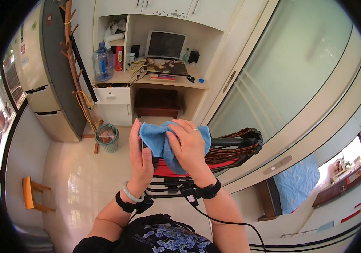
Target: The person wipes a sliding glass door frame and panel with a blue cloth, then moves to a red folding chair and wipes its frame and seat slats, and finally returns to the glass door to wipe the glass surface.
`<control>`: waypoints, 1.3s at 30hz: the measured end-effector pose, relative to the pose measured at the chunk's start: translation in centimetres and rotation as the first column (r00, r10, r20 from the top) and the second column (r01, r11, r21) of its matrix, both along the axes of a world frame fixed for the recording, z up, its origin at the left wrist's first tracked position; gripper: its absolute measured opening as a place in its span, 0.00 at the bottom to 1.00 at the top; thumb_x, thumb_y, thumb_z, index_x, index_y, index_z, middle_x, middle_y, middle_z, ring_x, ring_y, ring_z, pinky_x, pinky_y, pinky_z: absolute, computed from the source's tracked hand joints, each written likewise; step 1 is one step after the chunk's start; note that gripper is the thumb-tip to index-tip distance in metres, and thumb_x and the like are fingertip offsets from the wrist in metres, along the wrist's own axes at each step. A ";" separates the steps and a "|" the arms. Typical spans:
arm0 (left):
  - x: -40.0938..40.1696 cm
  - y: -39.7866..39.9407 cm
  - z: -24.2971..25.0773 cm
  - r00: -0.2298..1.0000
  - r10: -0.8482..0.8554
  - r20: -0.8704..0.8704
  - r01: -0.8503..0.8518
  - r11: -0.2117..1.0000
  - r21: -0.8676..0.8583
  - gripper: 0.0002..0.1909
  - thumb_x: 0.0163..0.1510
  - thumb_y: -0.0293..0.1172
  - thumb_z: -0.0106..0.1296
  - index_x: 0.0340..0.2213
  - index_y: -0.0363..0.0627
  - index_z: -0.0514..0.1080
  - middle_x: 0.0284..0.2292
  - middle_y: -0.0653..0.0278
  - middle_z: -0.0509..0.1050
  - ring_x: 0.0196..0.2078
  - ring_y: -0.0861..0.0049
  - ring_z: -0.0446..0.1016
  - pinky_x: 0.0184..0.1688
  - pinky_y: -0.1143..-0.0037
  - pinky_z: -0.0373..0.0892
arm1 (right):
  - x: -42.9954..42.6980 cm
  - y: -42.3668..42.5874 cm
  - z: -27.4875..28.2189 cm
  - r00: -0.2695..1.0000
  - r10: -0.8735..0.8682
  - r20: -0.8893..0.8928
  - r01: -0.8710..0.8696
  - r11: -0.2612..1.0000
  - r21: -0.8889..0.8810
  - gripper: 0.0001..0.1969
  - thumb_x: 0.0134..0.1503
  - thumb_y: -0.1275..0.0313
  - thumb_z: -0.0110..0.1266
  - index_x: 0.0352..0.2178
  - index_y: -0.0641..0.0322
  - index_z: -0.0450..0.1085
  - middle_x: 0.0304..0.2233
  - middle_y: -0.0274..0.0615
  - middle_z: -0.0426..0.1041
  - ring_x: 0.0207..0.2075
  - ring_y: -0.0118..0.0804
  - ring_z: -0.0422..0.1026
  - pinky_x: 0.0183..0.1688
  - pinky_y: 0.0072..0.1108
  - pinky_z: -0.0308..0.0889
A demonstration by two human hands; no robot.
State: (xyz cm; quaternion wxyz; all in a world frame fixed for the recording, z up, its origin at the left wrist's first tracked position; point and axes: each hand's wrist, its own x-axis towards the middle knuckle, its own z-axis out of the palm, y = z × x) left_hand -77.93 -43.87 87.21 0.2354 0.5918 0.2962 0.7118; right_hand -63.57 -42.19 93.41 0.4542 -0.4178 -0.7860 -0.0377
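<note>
Under my right hand (186, 147) is a blue cloth (153, 136), bunched up and held by the fingers and thumb. A ring is on one finger of this hand. My left hand (139, 155) grips the left side of a dark-edged object (141, 145), fingers along its far side and thumb in front. The cloth covers most of that object, so its kind cannot be told. Below and to the right of my hands stands a folded black frame (234, 142) with red fabric (164, 170) and patterned cords (220, 157). Both wrists wear black straps.
A wastebasket (107, 148) stands on the floor ahead to the left, near a wooden coat rack (73, 63) and refrigerator (63, 104). A desk (186, 81) with a monitor (166, 44) is ahead. Sliding glass doors (281, 72) rise at right. A small wooden stool (30, 193) sits left. A cable (231, 223) trails from my right wrist.
</note>
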 end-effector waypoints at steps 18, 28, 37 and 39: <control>3.3 0.2 7.0 0.685 0.151 -0.713 -0.012 0.981 0.196 0.34 0.48 0.41 0.55 0.54 0.43 0.59 0.57 0.46 0.55 0.60 0.47 0.52 0.58 0.53 0.52 | 2.2 -1.1 -0.1 0.821 0.055 -0.568 -0.318 0.871 -0.375 0.17 0.60 0.72 0.44 0.50 0.64 0.61 0.47 0.42 0.67 0.48 0.33 0.65 0.50 0.23 0.62; 4.1 2.5 7.8 0.475 0.186 -0.860 -0.063 0.982 0.177 0.17 0.42 0.41 0.60 0.34 0.47 0.73 0.39 0.56 0.68 0.46 0.58 0.64 0.46 0.63 0.62 | 7.7 -1.3 -2.2 0.802 -0.216 -0.558 0.127 0.973 -0.194 0.11 0.61 0.74 0.41 0.41 0.69 0.68 0.44 0.44 0.72 0.45 0.34 0.70 0.48 0.22 0.64; 4.4 3.2 4.9 0.869 0.123 -0.480 -0.062 0.988 0.142 0.07 0.51 0.29 0.52 0.34 0.43 0.72 0.38 0.58 0.69 0.43 0.61 0.66 0.47 0.66 0.62 | 8.4 1.0 -4.6 0.895 -0.432 -0.112 0.442 0.893 0.082 0.09 0.60 0.71 0.43 0.35 0.64 0.69 0.34 0.44 0.72 0.38 0.47 0.69 0.50 0.34 0.60; 3.8 2.7 4.2 0.924 0.102 -0.367 -0.068 0.992 0.104 0.08 0.52 0.27 0.50 0.36 0.43 0.72 0.39 0.56 0.68 0.44 0.60 0.65 0.48 0.66 0.62 | 8.3 1.1 -4.8 0.890 -0.438 -0.127 0.449 0.889 0.085 0.09 0.60 0.71 0.42 0.32 0.63 0.69 0.33 0.42 0.72 0.38 0.45 0.69 0.51 0.36 0.59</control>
